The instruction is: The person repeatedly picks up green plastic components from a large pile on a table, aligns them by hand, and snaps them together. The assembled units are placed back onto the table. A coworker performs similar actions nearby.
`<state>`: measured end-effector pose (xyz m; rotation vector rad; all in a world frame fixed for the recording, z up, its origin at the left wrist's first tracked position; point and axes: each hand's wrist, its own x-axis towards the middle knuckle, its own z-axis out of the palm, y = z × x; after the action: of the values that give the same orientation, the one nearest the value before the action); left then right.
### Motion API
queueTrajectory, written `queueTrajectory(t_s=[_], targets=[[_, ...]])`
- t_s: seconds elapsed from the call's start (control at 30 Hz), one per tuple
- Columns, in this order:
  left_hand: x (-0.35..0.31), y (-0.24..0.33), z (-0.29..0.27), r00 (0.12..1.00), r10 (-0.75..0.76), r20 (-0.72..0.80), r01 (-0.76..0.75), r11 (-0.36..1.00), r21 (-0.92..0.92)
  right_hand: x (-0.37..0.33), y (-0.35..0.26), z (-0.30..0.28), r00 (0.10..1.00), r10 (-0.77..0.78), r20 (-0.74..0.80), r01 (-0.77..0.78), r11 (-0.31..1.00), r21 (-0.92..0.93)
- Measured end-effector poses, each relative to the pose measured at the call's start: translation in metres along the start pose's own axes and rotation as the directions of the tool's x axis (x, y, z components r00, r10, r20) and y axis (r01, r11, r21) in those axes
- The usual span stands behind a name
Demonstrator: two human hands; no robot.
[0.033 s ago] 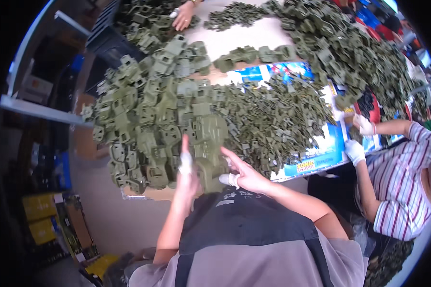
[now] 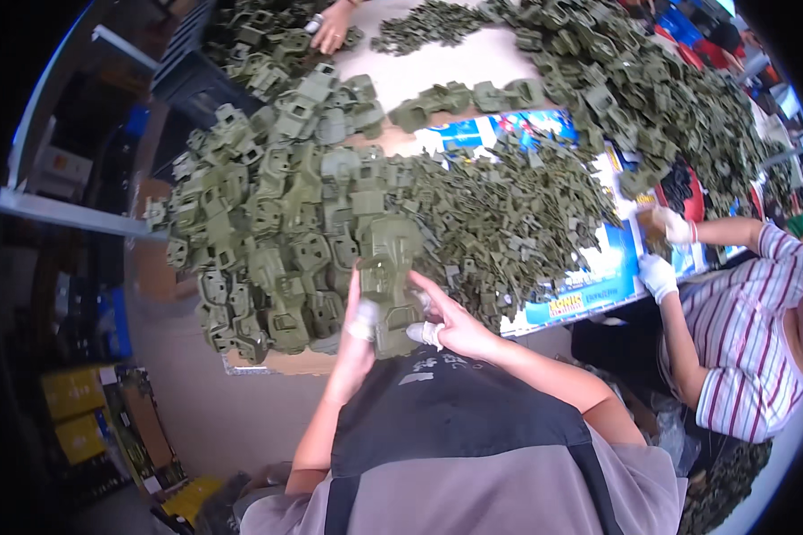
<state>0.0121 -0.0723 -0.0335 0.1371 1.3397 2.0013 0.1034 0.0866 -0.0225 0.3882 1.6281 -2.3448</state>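
Observation:
An olive-green plastic shell shaped like a toy vehicle body sits upright between my two hands at the table's near edge, in front of my apron. My left hand lies along its left side, fingers pointing away from me, with a blurred white finger cover. Against its right side is my right hand, index finger reaching forward and white-covered thumb near the shell's near end. Similar green shells are piled to the left. Just beyond my right hand spreads a heap of small green plastic parts.
A co-worker in a striped shirt sits at the right, with white-gloved hands on the table. Another person's hand touches the far-left pile. More green parts lie far right. A dark crate and metal rail stand left.
My left hand has closed in on the shell's left side, its fingers now flat along it. The shell stands more plainly between both hands. The view has shifted slightly.

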Motion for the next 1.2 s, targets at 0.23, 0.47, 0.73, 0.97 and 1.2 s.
queueTrajectory(t_s=[0.23, 0.47, 0.73, 0.97, 1.2], targets=[[-0.006, -0.008, 0.004, 0.998, -0.003, -0.07, 0.035, 0.89, 0.454, -0.015, -0.013, -0.002, 0.892, -0.438, -0.108, 0.301, 0.756, -0.581], [-0.023, -0.024, -0.03, 0.98, 0.022, 0.197, -0.162, 0.665, 0.729, -0.013, 0.009, -0.015, 0.92, -0.381, 0.09, 0.364, 0.749, -0.553], [-0.009, 0.002, -0.019, 0.947, 0.101, -0.304, 0.075, 0.853, 0.517, 0.005, 0.024, -0.035, 0.983, -0.15, -0.109, 0.002, 0.599, -0.801], [-0.017, 0.009, -0.031, 0.962, -0.199, 0.189, 0.239, 0.946, -0.219, -0.016, 0.004, -0.143, 0.661, -0.672, -0.333, -0.33, 0.139, -0.934], [0.016, 0.006, -0.009, 0.99, -0.139, 0.019, 0.139, 0.99, -0.021, -0.03, 0.007, -0.161, 0.753, -0.564, -0.339, -0.302, 0.162, -0.94]])
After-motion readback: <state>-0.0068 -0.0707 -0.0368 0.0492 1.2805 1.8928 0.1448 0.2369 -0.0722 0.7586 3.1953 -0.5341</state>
